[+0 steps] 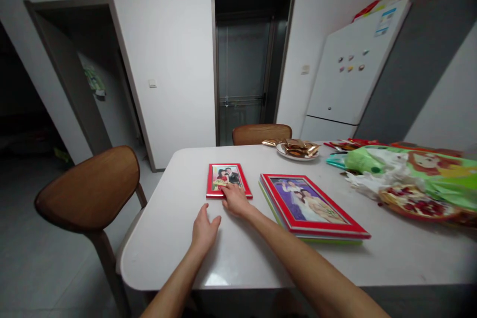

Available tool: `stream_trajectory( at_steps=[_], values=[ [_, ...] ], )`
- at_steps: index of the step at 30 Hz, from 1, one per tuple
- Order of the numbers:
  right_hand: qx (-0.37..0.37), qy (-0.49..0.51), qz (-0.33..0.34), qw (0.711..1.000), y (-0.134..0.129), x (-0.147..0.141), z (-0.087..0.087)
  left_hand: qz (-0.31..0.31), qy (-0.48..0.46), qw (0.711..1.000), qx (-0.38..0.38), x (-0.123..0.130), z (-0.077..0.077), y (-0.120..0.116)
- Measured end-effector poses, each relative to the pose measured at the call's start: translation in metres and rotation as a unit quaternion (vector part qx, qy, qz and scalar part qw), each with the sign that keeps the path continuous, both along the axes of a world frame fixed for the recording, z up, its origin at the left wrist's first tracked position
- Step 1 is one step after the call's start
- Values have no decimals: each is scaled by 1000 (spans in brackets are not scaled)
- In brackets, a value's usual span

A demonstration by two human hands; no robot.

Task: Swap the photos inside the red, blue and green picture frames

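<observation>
A small red photo frame (241,173) lies flat on the white table, with a picture of two people in it. My right hand (236,200) rests over its lower edge, fingers stretched onto the picture and not wrapped round the frame. Just short of the frame's near left corner, my left hand (204,229) hovers or rests with thumb and fingers apart, holding nothing. To the right of my right hand lies a larger red photo frame (286,211), stacked on something with a green edge.
A plate (296,157) of brown wrapped packets stands at the back. On the right are crumpled green and white bags (387,166) and a red-rimmed dish (413,202) of food. Wooden chairs (89,191) (261,134) stand left and behind; a fridge (339,87) is back right.
</observation>
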State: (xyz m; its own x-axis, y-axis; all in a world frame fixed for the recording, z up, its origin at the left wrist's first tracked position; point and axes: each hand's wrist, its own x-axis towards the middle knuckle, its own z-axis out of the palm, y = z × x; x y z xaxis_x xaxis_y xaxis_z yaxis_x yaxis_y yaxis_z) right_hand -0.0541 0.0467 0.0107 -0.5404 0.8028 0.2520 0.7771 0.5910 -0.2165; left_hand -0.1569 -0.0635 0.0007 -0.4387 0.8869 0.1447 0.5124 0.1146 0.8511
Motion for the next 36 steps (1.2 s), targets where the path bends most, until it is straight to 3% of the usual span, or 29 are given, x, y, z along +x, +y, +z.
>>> stream_trajectory(
  at_steps=[5, 8, 10, 13, 16, 19, 24, 27, 30, 33, 36],
  values=[
    [15, 18, 55, 998, -50, 21, -7, 43, -51, 998, 0, -8, -8, -1],
    [2, 27, 102, 994, -83, 27, -7, 21, -51, 998, -8, -13, -5, -17],
    [-2, 39, 120, 992, -103, 28, -6, -7, -35, 999, -2, -12, 1, -36],
    [-15, 72, 155, 985, -132, 34, -3, -95, 75, 993, 12, -6, 12, -71],
    [-42, 124, 204, 970, -154, 50, 0, -199, 218, 955, 3, 7, 16, -102],
    [-43, 214, 172, 961, -161, 71, 5, -220, 302, 928, -2, 25, 11, -113],
    [-1, 312, 53, 949, -147, 92, 21, -213, 352, 911, 17, 51, -5, -97],
    [7, 359, -7, 933, -137, 96, 28, -205, 318, 924, 53, 51, -5, -94],
    [-27, 408, -66, 910, -132, 91, 27, -154, 214, 959, 107, 43, 9, -100],
    [-84, 414, -44, 906, -133, 77, 20, -102, 48, 981, 161, 36, 31, -105],
    [-105, 370, 13, 923, -137, 58, 15, -72, -71, 972, 210, 30, 50, -108]
  ],
)
